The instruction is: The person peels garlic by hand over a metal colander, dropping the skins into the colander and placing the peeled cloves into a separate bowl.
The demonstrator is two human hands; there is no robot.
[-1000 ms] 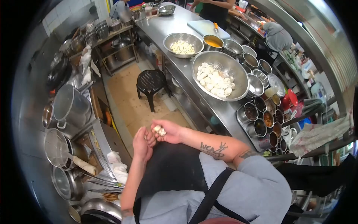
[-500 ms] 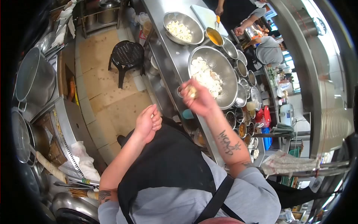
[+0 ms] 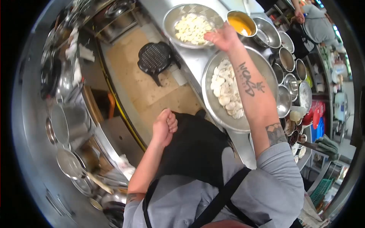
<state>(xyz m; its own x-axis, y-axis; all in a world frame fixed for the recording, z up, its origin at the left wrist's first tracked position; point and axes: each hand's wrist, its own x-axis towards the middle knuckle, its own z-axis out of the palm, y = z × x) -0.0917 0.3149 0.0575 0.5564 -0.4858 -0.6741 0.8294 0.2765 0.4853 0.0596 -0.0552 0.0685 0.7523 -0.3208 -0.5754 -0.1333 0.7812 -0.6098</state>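
The right hand [image 3: 221,37] is at the rim of a colander [image 3: 207,13] of pale pieces [image 3: 191,29] — whether gripping any, I cannot tell — while the left hand [image 3: 165,124] makes a fist, its inside hidden, and whitish chunks [image 3: 229,91] lie in a larger colander [image 3: 216,112] below the right forearm [image 3: 249,83].

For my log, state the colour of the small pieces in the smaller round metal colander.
The small pieces are pale yellow, clearest in the head view.

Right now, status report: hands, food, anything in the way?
Left hand curled shut, contents hidden. Right hand at the smaller colander, grip unclear. Pale pieces inside that colander. Right forearm crosses over larger colander.
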